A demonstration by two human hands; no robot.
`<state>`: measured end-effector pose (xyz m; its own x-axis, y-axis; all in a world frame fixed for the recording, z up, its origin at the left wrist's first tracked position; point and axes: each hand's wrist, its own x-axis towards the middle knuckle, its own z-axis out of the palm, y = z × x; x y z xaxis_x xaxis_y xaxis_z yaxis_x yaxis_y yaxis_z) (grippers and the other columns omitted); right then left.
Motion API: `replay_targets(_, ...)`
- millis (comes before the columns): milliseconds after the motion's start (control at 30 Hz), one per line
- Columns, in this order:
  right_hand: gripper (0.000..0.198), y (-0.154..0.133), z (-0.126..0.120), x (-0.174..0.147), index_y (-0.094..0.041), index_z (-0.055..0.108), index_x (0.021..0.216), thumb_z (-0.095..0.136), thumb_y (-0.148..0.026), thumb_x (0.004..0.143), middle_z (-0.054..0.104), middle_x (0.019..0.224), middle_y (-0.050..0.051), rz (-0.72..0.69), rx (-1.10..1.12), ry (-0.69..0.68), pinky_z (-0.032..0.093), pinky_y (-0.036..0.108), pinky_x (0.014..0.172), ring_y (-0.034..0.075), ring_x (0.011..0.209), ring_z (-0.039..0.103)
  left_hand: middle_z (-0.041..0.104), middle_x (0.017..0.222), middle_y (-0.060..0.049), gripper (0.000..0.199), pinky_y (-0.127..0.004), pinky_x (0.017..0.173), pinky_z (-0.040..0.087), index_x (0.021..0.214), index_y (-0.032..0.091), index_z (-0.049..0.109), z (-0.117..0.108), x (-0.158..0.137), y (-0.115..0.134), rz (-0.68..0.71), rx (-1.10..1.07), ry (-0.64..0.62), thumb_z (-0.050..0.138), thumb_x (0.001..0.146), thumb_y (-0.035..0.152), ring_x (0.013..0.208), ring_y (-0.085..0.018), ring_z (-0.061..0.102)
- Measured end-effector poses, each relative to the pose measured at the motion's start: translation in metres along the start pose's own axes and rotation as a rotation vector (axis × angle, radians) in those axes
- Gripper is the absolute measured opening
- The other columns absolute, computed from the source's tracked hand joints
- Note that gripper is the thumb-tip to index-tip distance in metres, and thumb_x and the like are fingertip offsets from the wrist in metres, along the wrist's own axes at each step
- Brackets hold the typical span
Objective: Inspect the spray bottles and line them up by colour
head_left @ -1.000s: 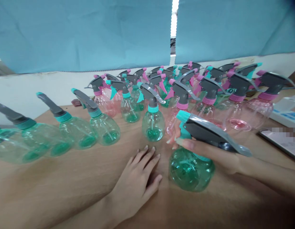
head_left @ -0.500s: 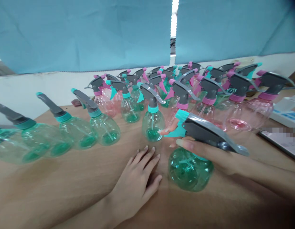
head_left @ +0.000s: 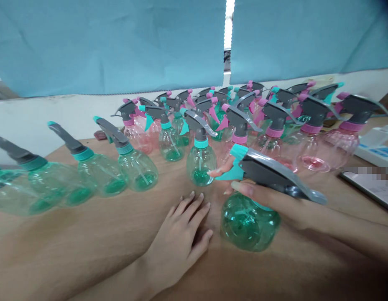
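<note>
My right hand (head_left: 275, 200) grips a green spray bottle (head_left: 250, 223) round its neck, below a grey head with a turquoise nozzle and trigger. The bottle is tilted, its nozzle pointing left, and its body is see-through. Some of the fingers are hidden behind the spray head. My left hand (head_left: 181, 234) lies flat on the wooden table (head_left: 96, 246), fingers spread, holding nothing. Just beyond its fingertips stands another green spray bottle (head_left: 201, 165) with a turquoise collar.
Several green spray bottles (head_left: 136, 167) line the left side. A crowd of pink and green spray bottles (head_left: 315, 146) fills the back and right. At the right edge lie a phone (head_left: 369, 190) and a white-and-blue object (head_left: 377, 144). A blue cloth (head_left: 118, 46) hangs behind.
</note>
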<state>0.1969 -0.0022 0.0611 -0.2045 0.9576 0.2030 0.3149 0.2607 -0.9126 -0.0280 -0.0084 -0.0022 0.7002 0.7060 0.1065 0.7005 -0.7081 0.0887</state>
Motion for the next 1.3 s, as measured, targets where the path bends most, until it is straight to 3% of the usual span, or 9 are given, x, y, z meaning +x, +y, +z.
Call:
replay_targets(267, 0.029, 0.0011, -0.0023, -0.0016, -0.027, 0.070, 0.079, 0.060, -0.053, 0.079, 0.058, 0.060, -0.001, 0.015, -0.023, -0.005, 0.055, 0.030, 0.055, 0.017, 0.057, 0.062, 0.043, 0.145, -0.008, 0.046, -0.047, 0.108, 0.033, 0.137, 0.016, 0.044, -0.0007, 0.0007, 0.0004, -0.002, -0.015, 0.000, 0.048, 0.095, 0.034, 0.135, -0.027, 0.033)
replay_targets(400, 0.023, 0.0000, -0.0022, -0.0002, -0.026, 0.071, 0.074, 0.060, -0.045, 0.082, 0.060, 0.061, -0.001, -0.068, 0.015, -0.048, 0.054, 0.029, 0.055, 0.014, 0.052, 0.057, 0.042, 0.145, -0.009, 0.046, -0.048, 0.107, 0.034, 0.138, 0.015, 0.043, -0.0024, -0.0001, 0.0011, -0.004, -0.020, -0.001, 0.047, 0.095, 0.034, 0.135, -0.028, 0.034)
replay_targets(533, 0.018, 0.0033, -0.0001, 0.0039, -0.026, 0.072, 0.082, 0.060, -0.038, 0.084, 0.068, 0.075, 0.001, -0.142, 0.071, -0.100, 0.056, 0.029, 0.064, 0.014, 0.062, 0.061, 0.043, 0.145, -0.009, 0.046, -0.049, 0.107, 0.033, 0.138, 0.015, 0.043, -0.0027, 0.0001, 0.0002, -0.003, -0.025, -0.006, 0.047, 0.095, 0.033, 0.135, -0.028, 0.034)
replay_targets(667, 0.015, 0.0063, 0.0024, 0.0077, -0.027, 0.073, 0.084, 0.061, -0.035, 0.083, 0.069, 0.070, 0.000, -0.205, 0.104, -0.091, 0.057, 0.029, 0.069, 0.018, 0.075, 0.066, 0.043, 0.145, -0.009, 0.047, -0.049, 0.107, 0.034, 0.138, 0.014, 0.042, -0.0023, 0.0011, 0.0001, -0.008, -0.022, -0.012, 0.048, 0.095, 0.033, 0.135, -0.028, 0.034)
replay_targets(900, 0.027, 0.0033, 0.0019, 0.0076, -0.026, 0.066, 0.109, 0.061, -0.031, 0.083, 0.071, 0.098, 0.003, -0.201, 0.167, -0.114, 0.057, 0.033, 0.078, 0.017, 0.082, 0.068, 0.043, 0.145, -0.008, 0.047, -0.048, 0.107, 0.033, 0.138, 0.016, 0.042, -0.0016, 0.0008, 0.0002, -0.006, -0.025, -0.008, 0.048, 0.096, 0.034, 0.135, -0.027, 0.034)
replay_targets(1167, 0.019, 0.0064, 0.0002, 0.0063, -0.026, 0.069, 0.093, 0.059, -0.039, 0.084, 0.069, 0.085, 0.002, -0.168, 0.062, -0.105, 0.053, 0.029, 0.062, 0.016, 0.068, 0.063, 0.043, 0.145, -0.008, 0.047, -0.048, 0.107, 0.033, 0.138, 0.016, 0.042, -0.0021, 0.0006, 0.0010, -0.008, -0.023, -0.008, 0.047, 0.096, 0.034, 0.135, -0.028, 0.034)
replay_targets(1300, 0.018, 0.0032, -0.0022, 0.0054, -0.025, 0.066, 0.087, 0.055, -0.040, 0.087, 0.057, 0.064, -0.002, -0.144, 0.065, -0.144, 0.046, 0.027, 0.054, 0.012, 0.054, 0.051, 0.044, 0.144, -0.009, 0.046, -0.048, 0.107, 0.033, 0.138, 0.016, 0.043, -0.0030, 0.0011, 0.0010, -0.006, -0.026, -0.007, 0.047, 0.096, 0.033, 0.135, -0.028, 0.034)
